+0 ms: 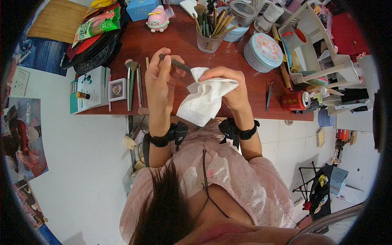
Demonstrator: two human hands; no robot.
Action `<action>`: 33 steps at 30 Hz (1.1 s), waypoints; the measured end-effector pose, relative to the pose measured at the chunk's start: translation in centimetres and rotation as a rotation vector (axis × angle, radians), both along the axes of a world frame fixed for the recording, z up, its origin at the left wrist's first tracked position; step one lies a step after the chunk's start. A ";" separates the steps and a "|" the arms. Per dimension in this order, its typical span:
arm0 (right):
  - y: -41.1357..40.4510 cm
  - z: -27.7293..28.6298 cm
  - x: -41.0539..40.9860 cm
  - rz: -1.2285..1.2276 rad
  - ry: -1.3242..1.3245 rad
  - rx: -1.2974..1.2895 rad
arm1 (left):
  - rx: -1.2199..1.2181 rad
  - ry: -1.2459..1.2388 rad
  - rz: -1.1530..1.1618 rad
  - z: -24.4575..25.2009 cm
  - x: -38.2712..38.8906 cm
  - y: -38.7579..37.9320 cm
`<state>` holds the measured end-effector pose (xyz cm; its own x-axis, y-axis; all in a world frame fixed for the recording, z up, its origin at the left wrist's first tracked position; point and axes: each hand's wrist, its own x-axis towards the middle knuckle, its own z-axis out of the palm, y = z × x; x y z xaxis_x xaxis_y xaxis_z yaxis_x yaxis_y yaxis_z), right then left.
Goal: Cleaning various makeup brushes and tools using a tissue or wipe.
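Note:
My left hand (162,76) pinches the end of a dark, slim handle (176,63), which slants down to the right. A folded white paper tissue (200,99) is in my right hand (231,84), wrapped over the other end of that handle. Whatever lies under the tissue is hidden, though the handle resembles those of the makeup brushes nearby. Left of my left hand, several makeup brushes (132,85) lie side by side on the reddish-brown table (183,39). Black tweezers (269,96) lie to the right of my right hand.
Beyond my hands stands a ribbed cup (209,43) full of brushes. A round light-blue tin (263,52), a red drink can (295,100) and a white plastic rack (321,70) occupy the right. At left are a white box (92,88), a small framed case (117,89) and a pink toy (157,20).

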<state>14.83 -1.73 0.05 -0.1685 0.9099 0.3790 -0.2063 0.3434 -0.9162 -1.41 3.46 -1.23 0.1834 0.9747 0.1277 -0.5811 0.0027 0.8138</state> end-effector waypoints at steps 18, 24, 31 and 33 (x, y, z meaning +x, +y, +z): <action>0.3 -0.9 0.2 0.018 0.082 -0.108 | 0.027 0.049 0.067 0.3 0.2 -0.2; 0.3 -0.9 -0.4 -0.031 0.111 -0.128 | 0.040 0.018 0.061 0.1 0.0 -0.1; 0.3 -1.6 -0.6 -0.032 0.348 -0.087 | 0.018 -0.088 0.018 -0.3 0.0 0.0; 0.5 -1.6 -0.5 0.041 0.468 -0.154 | -0.038 -0.089 0.056 0.2 0.2 -0.2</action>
